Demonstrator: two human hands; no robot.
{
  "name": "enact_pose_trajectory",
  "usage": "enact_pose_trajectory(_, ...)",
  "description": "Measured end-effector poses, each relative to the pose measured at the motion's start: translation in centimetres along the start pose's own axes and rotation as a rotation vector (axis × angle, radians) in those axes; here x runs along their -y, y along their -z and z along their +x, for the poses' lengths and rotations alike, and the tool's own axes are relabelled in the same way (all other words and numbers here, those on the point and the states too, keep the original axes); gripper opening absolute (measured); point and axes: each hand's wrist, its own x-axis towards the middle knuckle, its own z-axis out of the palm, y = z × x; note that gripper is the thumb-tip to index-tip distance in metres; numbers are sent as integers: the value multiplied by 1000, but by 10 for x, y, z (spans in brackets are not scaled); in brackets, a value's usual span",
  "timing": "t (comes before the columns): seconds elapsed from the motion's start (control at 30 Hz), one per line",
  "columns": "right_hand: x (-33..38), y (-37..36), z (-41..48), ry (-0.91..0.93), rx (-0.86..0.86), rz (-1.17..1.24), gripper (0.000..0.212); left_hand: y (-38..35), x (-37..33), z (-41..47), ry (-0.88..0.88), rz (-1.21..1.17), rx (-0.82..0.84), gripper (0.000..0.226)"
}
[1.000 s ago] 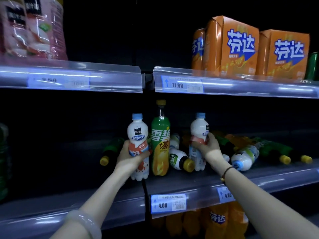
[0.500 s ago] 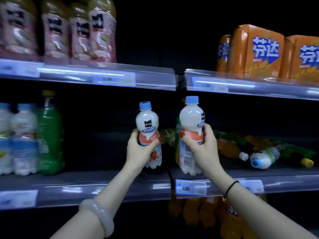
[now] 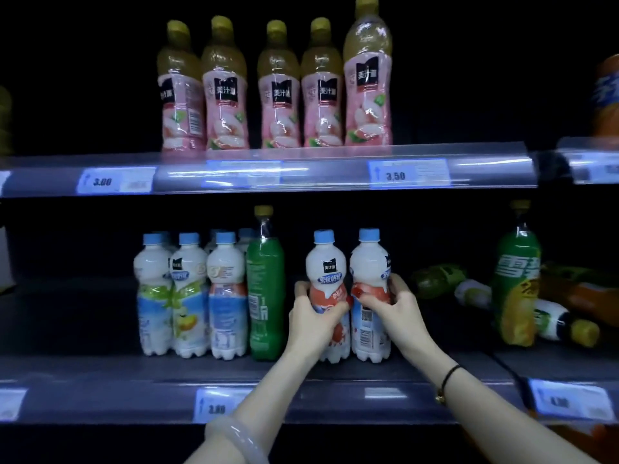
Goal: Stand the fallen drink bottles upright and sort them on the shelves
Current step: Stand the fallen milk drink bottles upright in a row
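Two red-labelled milk bottles [image 3: 348, 262] are standing side by side near the front edge of the middle shelf [image 3: 134, 366], the left hand [image 3: 311, 326] and right hand [image 3: 392, 306] each curling round one, while several fallen bottles [image 3: 469, 293] are lying unsorted toward the shelf's right end.

place: shop | signs: price tags [image 3: 407, 174] on shelf rails [image 3: 485, 169], rows of identical drink bottles [image 3: 279, 95]
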Motion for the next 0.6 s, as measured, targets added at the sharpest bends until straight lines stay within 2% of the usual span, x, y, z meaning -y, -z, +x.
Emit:
enact_pose_trajectory(0.13, -6, -4, 5, -23, -30, -27, 31, 3, 8, 3, -11, 1, 106, 29)
enact_pose_trajectory(0.27, -3, 0, 4, -79, 24, -98, 33, 4, 10, 4, -38, 11, 124, 49)
enact_pose_trajectory(0.33, 1, -3, -1, -49, -70, -155, 47, 7, 8, 2, -94, 34, 74, 62)
enact_pose_trajectory(0.4, 7, -10, -6, 124, -293, -361, 57, 10, 5, 1, -158, 46, 23, 68)
enact_pose_trajectory(0.43, 14, -17, -9, 258, -371, -457, 53, 12, 3, 0, -179, 47, 17, 68)
enact_pose_trajectory(0.47, 23, -26, -12, 391, -388, -504, 45, 13, 1, -1, -192, 45, 16, 66)
enact_pose_trajectory(0.53, 41, -48, -13, 587, -316, -534, 31, 15, -2, -4, -231, 77, -5, 60)
enact_pose_trajectory(0.6, 55, -68, -11, 652, -222, -494, 19, 21, -5, -5, -315, 115, -46, 52)
